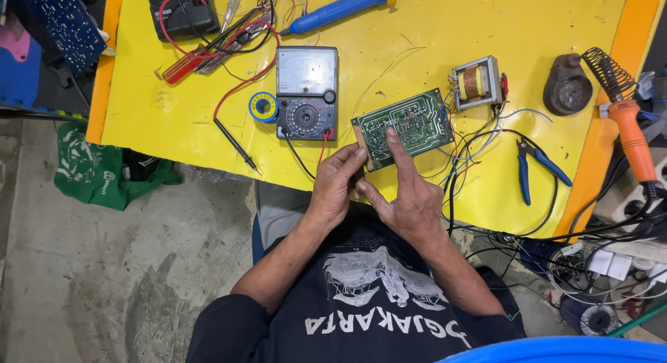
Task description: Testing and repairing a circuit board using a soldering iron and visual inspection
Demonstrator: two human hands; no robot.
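Observation:
A green circuit board [410,123] lies solder side up on the yellow table [417,36], wired to a small transformer [476,82]. My left hand [336,184] grips the board's near left corner between thumb and fingers. My right hand [403,196] rests beside it, with the index finger stretched out and pressing on the board's surface. Both hands meet at the table's near edge.
A grey analog multimeter [306,92] with red and black probes sits left of the board, next to a solder roll [263,106]. Blue pliers [531,165], a soldering iron [629,123] on its stand, a blue desoldering pump [340,7], and tangled wires surround the work.

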